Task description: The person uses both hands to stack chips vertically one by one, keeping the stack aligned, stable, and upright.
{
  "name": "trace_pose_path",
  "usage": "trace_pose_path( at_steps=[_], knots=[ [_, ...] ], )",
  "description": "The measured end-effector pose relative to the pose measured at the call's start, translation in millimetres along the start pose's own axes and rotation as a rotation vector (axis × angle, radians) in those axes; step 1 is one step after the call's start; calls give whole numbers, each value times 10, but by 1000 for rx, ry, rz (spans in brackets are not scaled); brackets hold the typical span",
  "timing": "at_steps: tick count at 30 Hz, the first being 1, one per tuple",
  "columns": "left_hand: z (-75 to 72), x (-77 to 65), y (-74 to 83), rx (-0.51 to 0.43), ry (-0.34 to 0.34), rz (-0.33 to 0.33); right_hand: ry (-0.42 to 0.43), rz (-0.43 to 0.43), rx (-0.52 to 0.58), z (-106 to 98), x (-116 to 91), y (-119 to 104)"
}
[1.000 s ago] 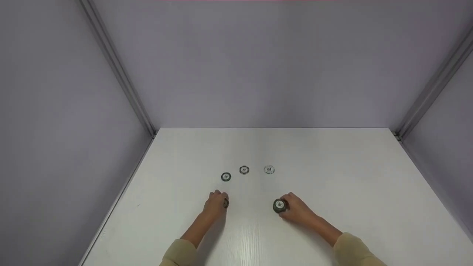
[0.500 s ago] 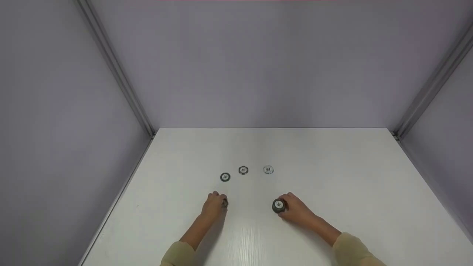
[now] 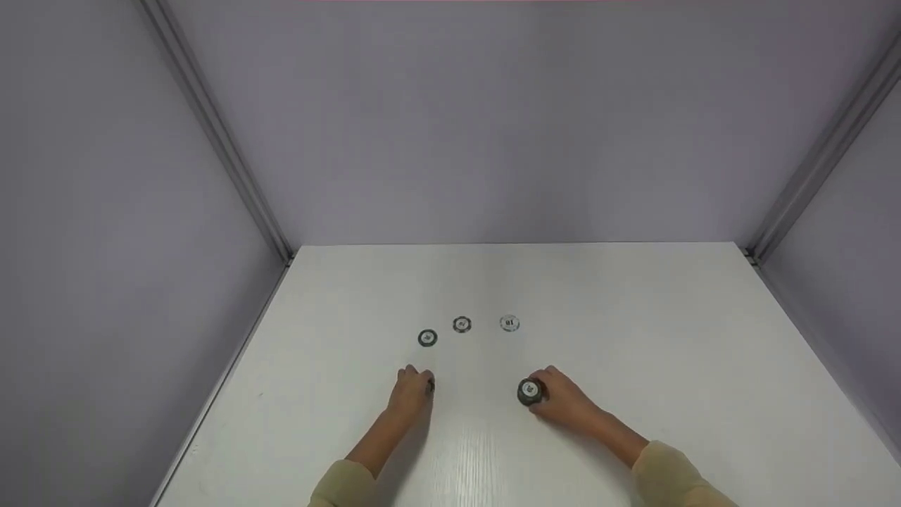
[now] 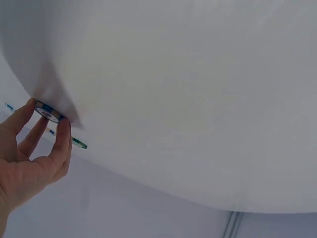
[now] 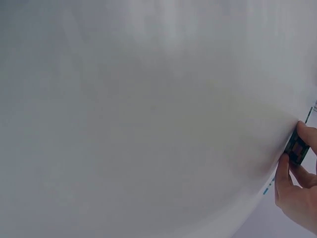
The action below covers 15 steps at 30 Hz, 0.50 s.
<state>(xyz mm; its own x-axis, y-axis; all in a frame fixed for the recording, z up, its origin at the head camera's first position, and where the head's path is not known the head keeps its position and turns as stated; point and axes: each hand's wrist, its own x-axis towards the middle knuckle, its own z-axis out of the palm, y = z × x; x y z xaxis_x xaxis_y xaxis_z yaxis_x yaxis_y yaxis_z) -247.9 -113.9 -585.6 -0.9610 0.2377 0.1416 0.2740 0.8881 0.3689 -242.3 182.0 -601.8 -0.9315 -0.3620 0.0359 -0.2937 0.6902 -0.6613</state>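
My left hand (image 3: 410, 394) pinches a single poker chip by its edge; in the left wrist view that chip (image 4: 48, 112) shows a pale centre and a blue rim with light patches. From the head view it is mostly behind the fingers and tilted. To the right, my right hand (image 3: 564, 400) grips a short stack of dark poker chips (image 3: 530, 391) from its right side. The stack's top chip has a pale centre. Thumb and fingers lie round the stack's sides (image 5: 297, 148) in the right wrist view.
Beyond the hands, three chips lie flat and apart on the white table (image 3: 633, 317): a dark chip (image 3: 427, 338), a dark patterned chip (image 3: 462, 324) and a white chip (image 3: 509, 323). Grey panels (image 3: 521, 127) rise at the back and both sides.
The chip in my left hand has turned, so less of its face shows in the head view. My right hand and the stack look nearly the same; the whole view has shifted slightly.
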Motion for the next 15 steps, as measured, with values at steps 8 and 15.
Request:
trace_pose_path(
  at_steps=[8,15],
  knots=[
    [-70,9,36,-46,29,10,-10,7,1,0,-5,5],
    [-127,29,34,-47,43,37,-16,7,-1,-7,-4,5]
  ],
)
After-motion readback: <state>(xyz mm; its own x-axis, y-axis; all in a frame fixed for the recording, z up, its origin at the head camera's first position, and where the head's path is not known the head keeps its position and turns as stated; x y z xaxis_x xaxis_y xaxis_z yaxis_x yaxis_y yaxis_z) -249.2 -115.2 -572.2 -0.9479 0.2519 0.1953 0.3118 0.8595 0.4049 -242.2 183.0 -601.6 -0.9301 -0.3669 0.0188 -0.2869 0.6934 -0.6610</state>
